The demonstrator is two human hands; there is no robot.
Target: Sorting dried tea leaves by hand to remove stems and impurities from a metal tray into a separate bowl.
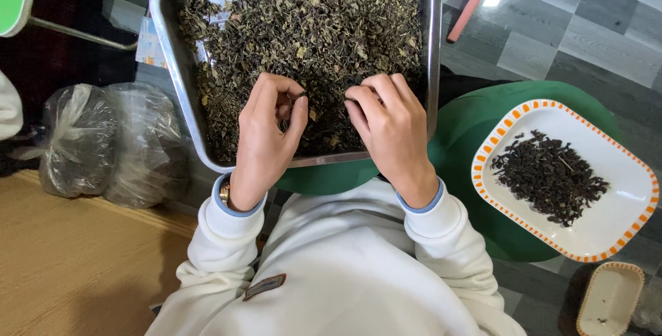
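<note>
Two hands [331,129] over dried leaves [310,32], fingertips buried, tray [172,5] top cropped

To my left, two knotted clear plastic bags [110,143] sit on the floor; a small dark rectangular label [264,286] is on my sweatshirt.

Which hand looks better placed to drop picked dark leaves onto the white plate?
Probably the right hand: the white plate with its dark leaves lies on that side, while the left hand would have to cross over.
</note>
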